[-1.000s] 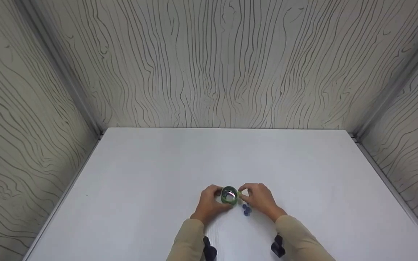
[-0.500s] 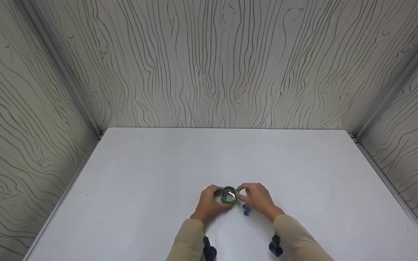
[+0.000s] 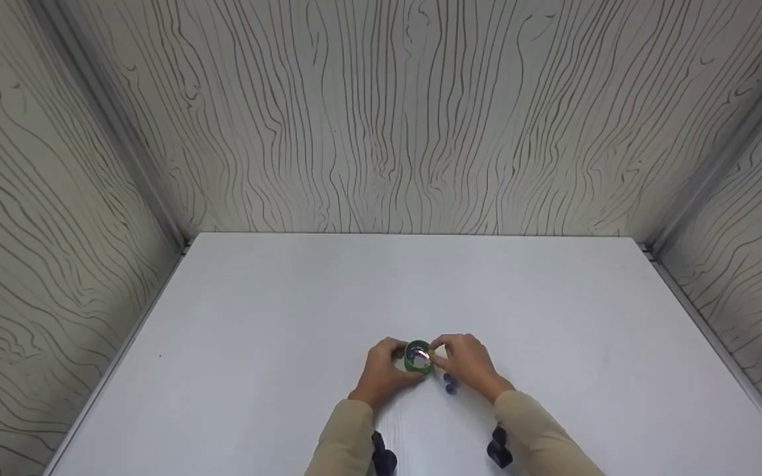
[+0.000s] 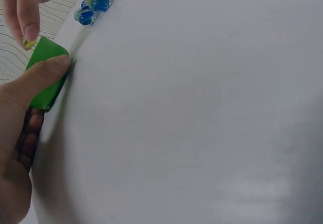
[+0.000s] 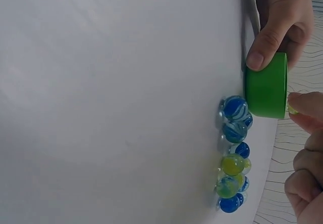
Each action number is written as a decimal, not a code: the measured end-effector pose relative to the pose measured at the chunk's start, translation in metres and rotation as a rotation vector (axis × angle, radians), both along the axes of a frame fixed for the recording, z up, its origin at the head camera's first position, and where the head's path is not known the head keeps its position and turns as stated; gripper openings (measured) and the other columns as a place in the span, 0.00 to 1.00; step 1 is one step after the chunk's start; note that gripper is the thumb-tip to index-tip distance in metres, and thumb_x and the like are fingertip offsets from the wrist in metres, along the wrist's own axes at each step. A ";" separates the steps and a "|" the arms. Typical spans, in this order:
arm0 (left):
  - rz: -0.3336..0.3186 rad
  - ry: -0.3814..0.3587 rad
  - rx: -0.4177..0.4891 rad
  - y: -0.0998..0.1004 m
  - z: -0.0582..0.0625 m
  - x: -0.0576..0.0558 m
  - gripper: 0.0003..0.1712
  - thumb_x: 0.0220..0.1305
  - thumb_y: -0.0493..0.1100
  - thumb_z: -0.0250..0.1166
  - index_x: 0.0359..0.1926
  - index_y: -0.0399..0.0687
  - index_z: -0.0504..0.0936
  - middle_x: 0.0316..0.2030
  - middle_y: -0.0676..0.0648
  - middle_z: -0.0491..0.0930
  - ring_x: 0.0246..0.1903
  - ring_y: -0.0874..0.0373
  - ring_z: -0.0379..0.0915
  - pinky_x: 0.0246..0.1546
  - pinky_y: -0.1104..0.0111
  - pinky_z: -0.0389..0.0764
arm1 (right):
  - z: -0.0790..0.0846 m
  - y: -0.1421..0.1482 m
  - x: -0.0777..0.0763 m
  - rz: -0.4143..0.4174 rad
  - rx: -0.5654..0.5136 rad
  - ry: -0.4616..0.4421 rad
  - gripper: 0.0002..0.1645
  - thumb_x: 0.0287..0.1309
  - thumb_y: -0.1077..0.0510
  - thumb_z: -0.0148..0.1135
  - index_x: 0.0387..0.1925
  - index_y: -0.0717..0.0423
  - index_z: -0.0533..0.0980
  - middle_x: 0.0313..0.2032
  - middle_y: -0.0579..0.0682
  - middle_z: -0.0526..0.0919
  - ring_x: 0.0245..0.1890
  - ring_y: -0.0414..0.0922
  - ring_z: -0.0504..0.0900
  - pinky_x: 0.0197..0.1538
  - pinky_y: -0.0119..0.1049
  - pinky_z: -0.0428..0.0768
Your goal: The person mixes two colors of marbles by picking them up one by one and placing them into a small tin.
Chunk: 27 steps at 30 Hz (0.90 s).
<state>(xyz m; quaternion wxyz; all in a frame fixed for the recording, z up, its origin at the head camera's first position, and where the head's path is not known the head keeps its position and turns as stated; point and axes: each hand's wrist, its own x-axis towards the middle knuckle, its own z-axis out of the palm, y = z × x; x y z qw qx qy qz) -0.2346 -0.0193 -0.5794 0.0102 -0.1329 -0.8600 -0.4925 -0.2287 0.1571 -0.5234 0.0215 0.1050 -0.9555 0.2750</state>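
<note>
My left hand (image 3: 382, 375) grips a short green cup (image 5: 267, 90) standing on the white table, thumb on the near side. Seen from above, the cup's inside looks shiny. My right hand (image 3: 470, 362) is at the cup's right rim, with a yellow marble (image 5: 291, 108) pinched between thumb and fingertip. That marble shows at the rim's edge in both wrist views. Beside the cup, several loose blue, green and yellow glass marbles (image 5: 232, 164) lie in a cluster; in the head view they sit just below my right fingers. The bottom of the cup's inside is hard to make out.
The white table (image 3: 275, 311) reaches back to a wall panel (image 3: 381, 119) with a wood-grain pattern. Similar panels stand at the left and right. Dark wrist devices (image 3: 500, 448) hang below both sleeves.
My right hand has moved slightly left, bringing the yellow marble from just beside the cup to its rim. My left hand and the cup stay in place.
</note>
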 end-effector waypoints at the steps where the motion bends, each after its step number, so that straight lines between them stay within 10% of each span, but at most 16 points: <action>1: 0.000 0.003 0.004 0.000 0.000 0.000 0.29 0.42 0.44 0.78 0.47 0.39 0.80 0.41 0.46 0.82 0.43 0.58 0.76 0.49 0.68 0.78 | 0.000 0.000 0.000 -0.002 0.001 -0.003 0.09 0.50 0.59 0.70 0.36 0.53 0.84 0.23 0.46 0.80 0.25 0.38 0.66 0.30 0.30 0.67; 27: 0.005 -0.033 -0.027 0.000 0.006 0.004 0.29 0.45 0.46 0.77 0.48 0.41 0.79 0.43 0.47 0.81 0.45 0.56 0.76 0.52 0.65 0.79 | 0.000 0.007 0.005 0.068 -0.051 0.056 0.04 0.50 0.61 0.69 0.31 0.53 0.84 0.15 0.42 0.69 0.18 0.32 0.58 0.22 0.24 0.57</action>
